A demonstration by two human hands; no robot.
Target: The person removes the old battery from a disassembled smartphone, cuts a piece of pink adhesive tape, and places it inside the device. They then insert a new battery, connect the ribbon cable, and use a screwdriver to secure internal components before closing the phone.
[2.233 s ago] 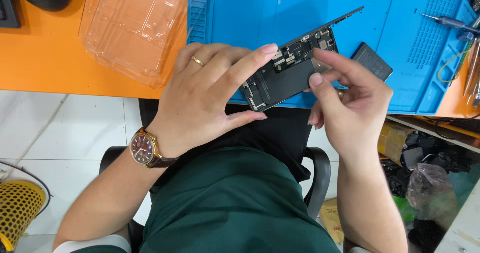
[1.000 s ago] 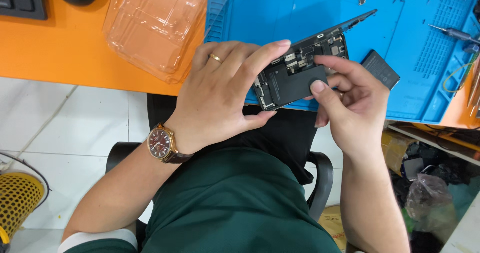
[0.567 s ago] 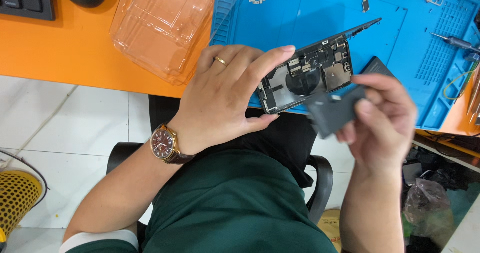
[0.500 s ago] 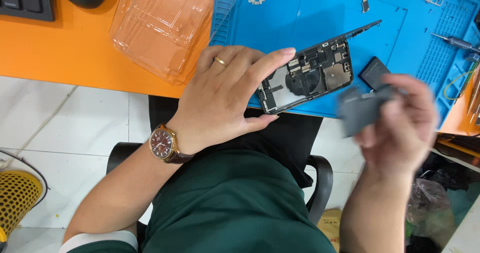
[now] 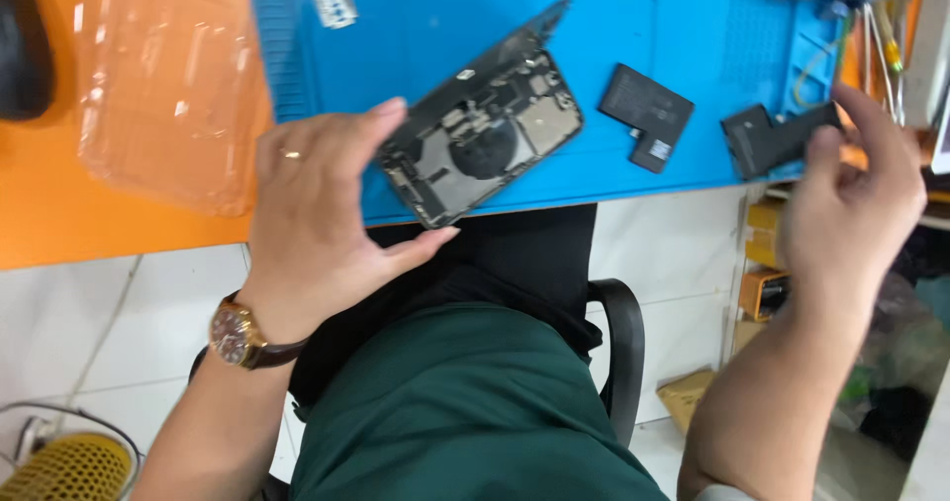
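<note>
Your left hand, fingers spread wide, clasps the opened dark smartphone chassis with exposed internal parts between thumb and fingertips, tilted above the blue rubber work mat on the orange desk. Your right hand, forearm raised, pinches a flat black rectangular battery piece at the mat's right edge; another black rectangular component lies between them.

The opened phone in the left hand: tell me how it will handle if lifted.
The opened phone probably stays stiff, being a flat rigid shell. Its exposed inner parts look fragile, so edge grips suit it, as the left hand does. It likely won't roll.
</note>
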